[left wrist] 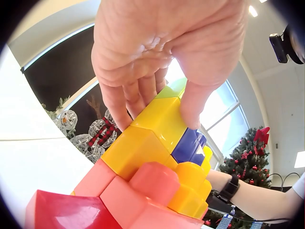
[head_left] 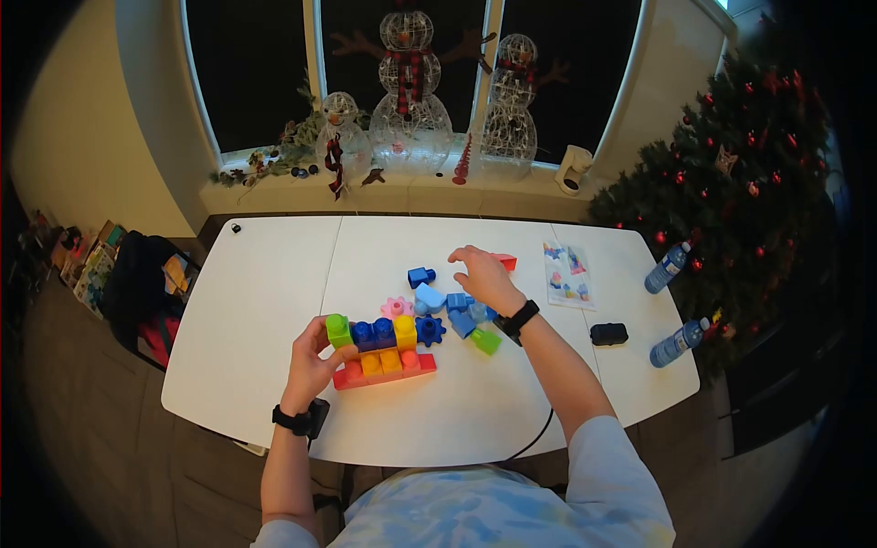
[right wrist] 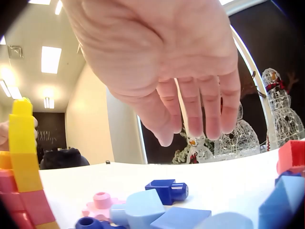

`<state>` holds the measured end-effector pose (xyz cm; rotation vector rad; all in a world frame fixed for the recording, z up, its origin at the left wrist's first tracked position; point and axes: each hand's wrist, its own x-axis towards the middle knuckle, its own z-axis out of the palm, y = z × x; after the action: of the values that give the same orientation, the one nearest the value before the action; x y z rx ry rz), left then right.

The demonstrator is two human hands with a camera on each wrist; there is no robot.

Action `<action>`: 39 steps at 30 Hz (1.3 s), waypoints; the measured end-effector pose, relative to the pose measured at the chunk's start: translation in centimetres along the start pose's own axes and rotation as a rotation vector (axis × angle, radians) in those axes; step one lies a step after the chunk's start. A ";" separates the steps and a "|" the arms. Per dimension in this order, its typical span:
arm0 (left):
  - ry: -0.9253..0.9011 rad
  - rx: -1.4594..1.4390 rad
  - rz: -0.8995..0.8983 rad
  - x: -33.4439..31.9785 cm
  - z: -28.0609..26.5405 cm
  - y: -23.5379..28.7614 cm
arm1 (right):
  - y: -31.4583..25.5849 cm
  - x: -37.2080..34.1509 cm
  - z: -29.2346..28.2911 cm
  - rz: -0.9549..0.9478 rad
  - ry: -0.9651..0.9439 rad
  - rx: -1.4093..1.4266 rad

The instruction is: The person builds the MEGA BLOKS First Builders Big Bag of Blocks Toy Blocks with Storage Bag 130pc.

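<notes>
My left hand [head_left: 312, 363] grips the green end of a stack of toy building blocks [head_left: 384, 365], thumb on the near side and fingers behind. Its upper row has a green block [head_left: 339, 331], blue ones and a yellow block [head_left: 405, 333]; red and orange blocks form tiers below. My right hand [head_left: 491, 283] hovers over loose blocks, fingers loosely bent downward, holding nothing. Under and around it lie a dark blue block [right wrist: 164, 190], a light blue block [right wrist: 144, 210] and a red block [right wrist: 291, 156]. A pink gear [head_left: 396, 308] and a dark blue gear [head_left: 429, 330] sit beside the stack.
A green block [head_left: 486, 342] lies near the right wrist. Farther right on the white table [head_left: 265, 292] are a printed sheet [head_left: 568, 274], a black case [head_left: 608, 334] and two water bottles [head_left: 667, 268]. Wire snowmen [head_left: 416, 114] stand on the sill behind.
</notes>
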<state>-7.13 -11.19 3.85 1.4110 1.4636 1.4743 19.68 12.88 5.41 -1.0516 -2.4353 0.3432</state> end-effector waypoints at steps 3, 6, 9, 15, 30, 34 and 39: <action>-0.005 -0.008 -0.010 0.0 0.0 -0.2 | 2.0 3.7 4.4 -0.106 -0.059 -0.019; 0.001 -0.033 0.005 0.1 0.3 0.2 | 2.0 6.0 7.3 -0.179 -0.139 -0.078; -0.007 -0.075 0.036 0.1 0.7 -0.4 | 2.4 6.9 9.4 -0.109 -0.251 -0.151; -0.012 -0.046 -0.001 0.1 0.6 -0.9 | 1.1 6.7 7.5 -0.130 -0.218 -0.144; -0.037 -0.001 -0.010 0.3 0.5 -0.7 | -16.4 0.2 -4.3 -0.515 -0.219 0.205; -0.036 -0.006 -0.010 0.2 0.4 -0.8 | -17.3 0.2 -4.7 -0.485 -0.226 0.181; -0.042 -0.023 0.006 0.1 0.5 -0.9 | -17.3 0.1 -3.8 -0.536 -0.230 0.100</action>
<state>-6.92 -10.74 2.96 1.4254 1.4132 1.4524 10.84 1.38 15.60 -0.3017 -2.7473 0.4120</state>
